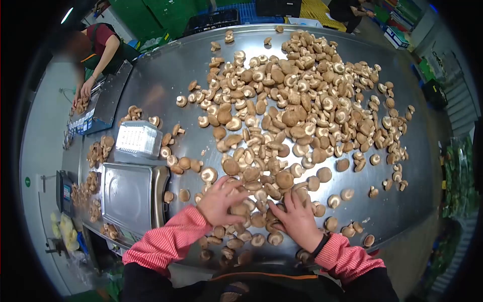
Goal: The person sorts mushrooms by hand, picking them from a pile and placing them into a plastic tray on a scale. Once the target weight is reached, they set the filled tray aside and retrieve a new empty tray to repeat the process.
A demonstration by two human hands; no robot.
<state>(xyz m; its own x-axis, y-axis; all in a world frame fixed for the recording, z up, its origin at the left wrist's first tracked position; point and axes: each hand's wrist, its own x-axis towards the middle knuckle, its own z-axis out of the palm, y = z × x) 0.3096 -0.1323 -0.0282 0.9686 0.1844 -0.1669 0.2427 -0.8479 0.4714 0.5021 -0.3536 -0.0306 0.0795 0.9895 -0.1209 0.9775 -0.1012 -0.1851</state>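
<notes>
A large heap of shiitake mushrooms (pixel 297 116) with brown caps and pale stems covers much of the steel table (pixel 397 201). At the heap's near edge, my left hand (pixel 220 202) rests over several mushrooms, its fingers spread. To its right, my right hand (pixel 298 220) touches the mushrooms with fingers apart, pointing away from me. Between the two hands lie more loose mushrooms (pixel 258 219). Neither hand is closed around one, though some fingertips are partly hidden among the caps.
On the left stands a weighing scale (pixel 127 194) with a bare metal pan. Behind it is a stack of clear plastic trays (pixel 138 138). Small groups of mushrooms (pixel 100 151) lie along the left edge. At the far left, a co-worker (pixel 103 50) handles mushrooms near another scale.
</notes>
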